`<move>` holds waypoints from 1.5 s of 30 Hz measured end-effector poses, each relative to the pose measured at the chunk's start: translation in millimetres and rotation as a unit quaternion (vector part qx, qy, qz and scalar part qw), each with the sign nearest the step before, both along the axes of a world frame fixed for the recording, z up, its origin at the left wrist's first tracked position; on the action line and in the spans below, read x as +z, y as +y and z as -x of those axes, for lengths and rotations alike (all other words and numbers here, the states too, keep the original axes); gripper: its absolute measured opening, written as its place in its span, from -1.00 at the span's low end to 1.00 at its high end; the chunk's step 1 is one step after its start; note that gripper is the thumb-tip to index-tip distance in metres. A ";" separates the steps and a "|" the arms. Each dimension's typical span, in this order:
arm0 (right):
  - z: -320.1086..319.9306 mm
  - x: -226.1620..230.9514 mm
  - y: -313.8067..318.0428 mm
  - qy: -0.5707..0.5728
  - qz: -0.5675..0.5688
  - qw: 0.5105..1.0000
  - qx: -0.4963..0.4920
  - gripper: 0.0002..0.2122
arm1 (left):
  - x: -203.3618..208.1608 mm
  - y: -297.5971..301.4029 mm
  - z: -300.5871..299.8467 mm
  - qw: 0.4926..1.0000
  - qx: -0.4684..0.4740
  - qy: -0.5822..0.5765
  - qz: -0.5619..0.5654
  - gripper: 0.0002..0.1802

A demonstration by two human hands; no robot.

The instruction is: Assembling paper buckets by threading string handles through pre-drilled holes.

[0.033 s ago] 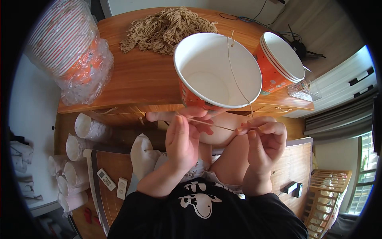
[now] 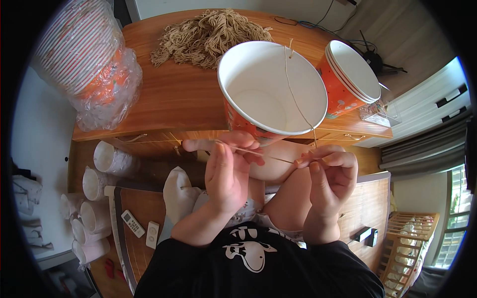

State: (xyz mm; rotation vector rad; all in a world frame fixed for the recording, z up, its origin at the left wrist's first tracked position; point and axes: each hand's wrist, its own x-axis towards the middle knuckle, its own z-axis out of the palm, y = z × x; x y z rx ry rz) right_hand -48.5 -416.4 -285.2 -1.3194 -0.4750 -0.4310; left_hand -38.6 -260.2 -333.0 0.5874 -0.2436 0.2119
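A large paper bucket (image 2: 240, 117), white inside and orange outside, stands with its mouth up at the table's near edge. A thin beige string (image 2: 298, 105) is fastened by a knot at its far rim, crosses the mouth and comes over the near rim. Below that rim my right hand (image 2: 330, 176) pinches this string between thumb and fingers. From there the string stretches leftward to my left hand (image 2: 226, 176), closed on it with thumb and forefinger. The rest of my left fingers curl near the bucket's base.
Behind the bucket, a heap of beige strings (image 2: 208, 37) lies on the wooden table (image 2: 174, 99). Nested orange buckets (image 2: 343, 92) stand to the right; a plastic-wrapped bucket stack (image 2: 94, 64) is at left. Several white bucket stacks (image 2: 94, 216) line the floor. Two remotes (image 2: 133, 223) lie at lower left.
My left hand has shifted very slightly to the left, with the string still in it. My right hand and the bucket look almost the same.
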 end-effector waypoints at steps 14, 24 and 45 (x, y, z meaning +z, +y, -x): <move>-21.5 54.9 -6.8 -0.138 0.394 0.909 -0.025 -0.76 | 23.8 19.9 -8.1 0.929 -0.198 -0.181 -0.255 -0.62; -29.0 53.6 2.5 -0.174 0.413 0.893 -0.038 -0.70 | 22.5 20.3 -2.2 0.949 -0.092 -0.089 -0.288 -0.70; -47.9 74.0 13.8 -0.272 0.494 0.817 -0.122 -0.68 | 20.0 36.9 -23.2 0.775 0.379 -0.077 -0.499 -0.89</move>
